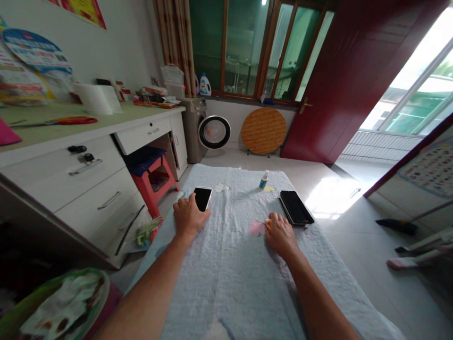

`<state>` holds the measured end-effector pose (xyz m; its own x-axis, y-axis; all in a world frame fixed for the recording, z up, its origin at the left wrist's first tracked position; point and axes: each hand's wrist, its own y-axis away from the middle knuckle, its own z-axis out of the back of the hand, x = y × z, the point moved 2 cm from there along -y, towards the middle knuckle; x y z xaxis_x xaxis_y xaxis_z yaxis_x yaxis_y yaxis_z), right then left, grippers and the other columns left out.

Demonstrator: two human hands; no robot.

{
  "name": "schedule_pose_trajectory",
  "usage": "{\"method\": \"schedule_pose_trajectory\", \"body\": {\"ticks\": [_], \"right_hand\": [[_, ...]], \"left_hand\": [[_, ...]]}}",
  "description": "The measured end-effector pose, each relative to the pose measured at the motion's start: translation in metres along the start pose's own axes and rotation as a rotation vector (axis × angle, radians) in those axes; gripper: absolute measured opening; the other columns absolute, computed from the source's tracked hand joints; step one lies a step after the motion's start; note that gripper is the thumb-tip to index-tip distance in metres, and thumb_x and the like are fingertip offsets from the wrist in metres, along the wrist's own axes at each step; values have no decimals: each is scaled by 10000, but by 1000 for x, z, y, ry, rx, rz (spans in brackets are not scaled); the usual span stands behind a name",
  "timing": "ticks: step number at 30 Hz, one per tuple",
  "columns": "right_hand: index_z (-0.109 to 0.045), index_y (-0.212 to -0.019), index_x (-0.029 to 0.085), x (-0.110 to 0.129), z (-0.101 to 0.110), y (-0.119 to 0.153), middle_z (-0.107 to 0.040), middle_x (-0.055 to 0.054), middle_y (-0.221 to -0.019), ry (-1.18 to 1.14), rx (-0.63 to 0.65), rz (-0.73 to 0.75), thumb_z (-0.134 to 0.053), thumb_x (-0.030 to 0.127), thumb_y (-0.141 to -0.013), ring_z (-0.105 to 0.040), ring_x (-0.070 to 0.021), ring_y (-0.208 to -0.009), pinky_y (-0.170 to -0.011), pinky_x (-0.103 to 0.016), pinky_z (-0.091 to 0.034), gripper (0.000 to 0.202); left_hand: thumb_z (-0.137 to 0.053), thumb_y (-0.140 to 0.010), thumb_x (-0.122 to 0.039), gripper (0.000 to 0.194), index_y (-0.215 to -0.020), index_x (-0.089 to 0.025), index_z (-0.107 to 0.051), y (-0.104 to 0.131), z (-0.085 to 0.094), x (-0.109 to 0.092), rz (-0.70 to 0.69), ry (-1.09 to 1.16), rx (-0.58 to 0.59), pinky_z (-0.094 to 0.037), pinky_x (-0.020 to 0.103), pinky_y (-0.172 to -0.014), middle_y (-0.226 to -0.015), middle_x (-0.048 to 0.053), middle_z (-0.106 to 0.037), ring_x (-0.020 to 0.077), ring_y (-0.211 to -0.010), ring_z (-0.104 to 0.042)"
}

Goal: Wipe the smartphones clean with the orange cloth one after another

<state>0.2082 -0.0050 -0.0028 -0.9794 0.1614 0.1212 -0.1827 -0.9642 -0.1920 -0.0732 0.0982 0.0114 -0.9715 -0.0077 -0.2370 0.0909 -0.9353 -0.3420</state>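
My left hand (190,216) is closed around the lower part of a white-edged smartphone (203,197) with a dark screen, thumb at one edge and fingers at the other. The phone lies on a pale blue quilted cloth (230,264). My right hand (282,233) rests palm down with its fingers curled over a small orange piece (268,223); most of that piece is hidden. Just right of this hand lies a black tablet-like device (296,208), seemingly on top of another flat item. Farther back stands a small spray bottle (264,180) with a white top.
Along the left runs a white desk (141,123) with drawers, paper rolls (97,99) and orange-handled scissors (76,121). A red stool (154,182) and a waste bin (106,297) stand beside the cloth. Behind are an open washing machine (194,127) and a round wooden board (264,130).
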Motion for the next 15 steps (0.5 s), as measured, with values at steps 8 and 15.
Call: {"method": "schedule_pose_trajectory", "body": {"ticks": [8,15], "right_hand": [[-538,-842,188,3,4,-2,-562,-44,-908,-296,-72,99,-489,162,-798,-535,-157,-795,-726,-242,-379,72],[-608,-829,184,15,4,0,-567,-37,-872,-357,-62,198,-451,238,-900,-533,-145,-798,-756,-241,-385,181]], "left_hand": [[-682,-658,-401,624,-1224,-168,-563,31,6,-42,-269,315,59,-373,389,-960,-1062,113,-555,285,-1033,-498],[-714,-637,-379,568,-1169,-206,-616,57,-9,-67,-315,381,240,-406,364,-912,-1019,91,-563,273,-981,-509]]}}
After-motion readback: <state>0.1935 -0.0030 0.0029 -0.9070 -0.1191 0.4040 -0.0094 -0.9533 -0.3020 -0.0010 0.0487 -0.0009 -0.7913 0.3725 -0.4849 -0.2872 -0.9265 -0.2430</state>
